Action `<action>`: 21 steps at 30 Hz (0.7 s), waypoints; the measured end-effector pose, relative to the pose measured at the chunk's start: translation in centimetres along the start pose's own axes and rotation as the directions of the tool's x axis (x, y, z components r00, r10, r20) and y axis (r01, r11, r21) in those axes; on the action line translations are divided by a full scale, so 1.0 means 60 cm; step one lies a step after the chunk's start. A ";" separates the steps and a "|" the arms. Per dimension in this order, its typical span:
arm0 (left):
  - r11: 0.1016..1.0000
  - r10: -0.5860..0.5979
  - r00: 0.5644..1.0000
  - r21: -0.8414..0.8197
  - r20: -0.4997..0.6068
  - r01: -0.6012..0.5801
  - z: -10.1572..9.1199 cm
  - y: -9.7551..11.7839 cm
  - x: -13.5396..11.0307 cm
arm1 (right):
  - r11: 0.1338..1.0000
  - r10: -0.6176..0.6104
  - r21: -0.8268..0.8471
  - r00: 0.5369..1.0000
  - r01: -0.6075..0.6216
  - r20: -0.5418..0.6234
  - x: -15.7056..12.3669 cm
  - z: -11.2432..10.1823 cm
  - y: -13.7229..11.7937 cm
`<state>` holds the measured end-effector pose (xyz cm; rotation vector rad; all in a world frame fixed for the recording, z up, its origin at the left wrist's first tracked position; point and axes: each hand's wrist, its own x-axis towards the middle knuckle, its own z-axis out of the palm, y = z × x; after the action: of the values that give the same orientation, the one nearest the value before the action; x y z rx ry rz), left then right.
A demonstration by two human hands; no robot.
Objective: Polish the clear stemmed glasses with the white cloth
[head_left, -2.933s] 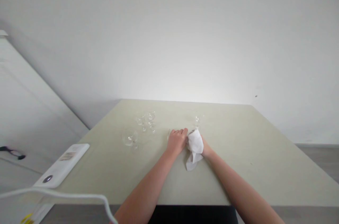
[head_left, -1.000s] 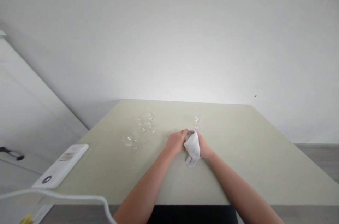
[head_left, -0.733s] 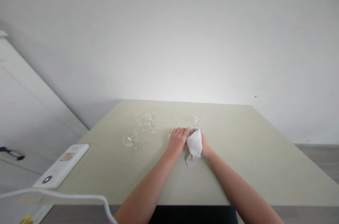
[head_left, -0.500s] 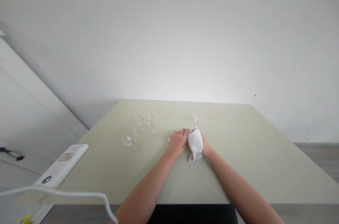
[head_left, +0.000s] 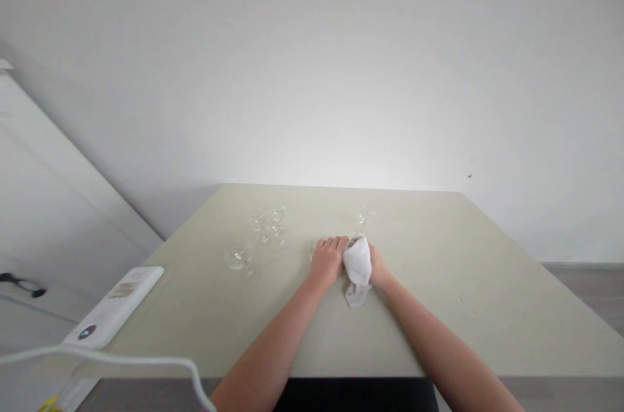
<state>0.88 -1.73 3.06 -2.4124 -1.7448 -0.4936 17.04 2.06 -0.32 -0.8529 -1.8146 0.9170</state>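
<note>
Risk: left hand (head_left: 325,260) clenches a small glass (head_left: 313,247), right hand (head_left: 374,268) grasps white cloth (head_left: 357,267); hard rubbing could crack or slip it.

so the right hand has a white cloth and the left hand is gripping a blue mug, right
Not quite: the head view shows no blue mug. The left hand grips a clear glass on the table. The right hand does hold the white cloth.

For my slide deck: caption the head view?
Left hand grips a clear glass while right hand presses a white cloth against it.
</note>
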 end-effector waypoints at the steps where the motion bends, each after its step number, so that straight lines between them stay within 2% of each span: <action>1: 1.000 -0.004 1.000 0.005 -0.004 0.004 0.000 0.001 -0.001 | 1.000 0.008 0.016 1.000 -0.008 -0.005 0.001 0.000 0.001; 5: 0.999 -0.020 1.000 -0.031 0.016 0.021 0.000 0.005 -0.003 | 0.999 0.024 0.045 0.999 -0.025 0.023 0.003 -0.003 0.009; 7: 0.996 -0.060 0.998 -0.066 0.026 0.061 0.002 0.007 -0.003 | 0.999 0.024 0.046 1.000 -0.024 0.013 0.005 -0.004 0.014; 10: 0.978 -0.158 0.987 -0.133 0.011 0.158 0.003 0.009 -0.003 | 0.998 0.033 0.049 0.997 -0.030 -0.073 0.006 -0.006 0.014; 12: 0.971 -0.177 0.984 -0.163 -0.003 0.174 0.002 0.007 -0.003 | 0.997 0.048 0.057 0.998 -0.046 -0.039 0.006 -0.007 0.007; 14: 0.981 -0.111 0.994 -0.161 0.002 0.110 -0.002 0.003 -0.002 | 0.997 0.045 0.064 0.996 -0.050 0.080 0.005 -0.008 -0.002; 16: 0.990 0.006 1.000 -0.144 0.025 -0.002 -0.006 -0.003 -0.002 | 0.998 0.022 0.055 0.983 -0.033 0.183 0.003 -0.009 -0.008; 18: 0.987 0.097 0.994 -0.132 0.048 -0.090 -0.010 -0.007 -0.002 | 0.999 0.002 0.042 0.981 -0.011 0.196 0.002 -0.009 -0.011; 21: 0.983 0.145 0.987 -0.126 0.064 -0.136 -0.013 -0.009 -0.001 | 1.000 -0.008 0.026 0.985 0.003 0.175 0.002 -0.008 -0.007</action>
<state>0.21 -1.84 3.71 -2.6468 -1.5990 -0.5143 17.39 2.08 0.23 -0.7710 -1.9498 1.0367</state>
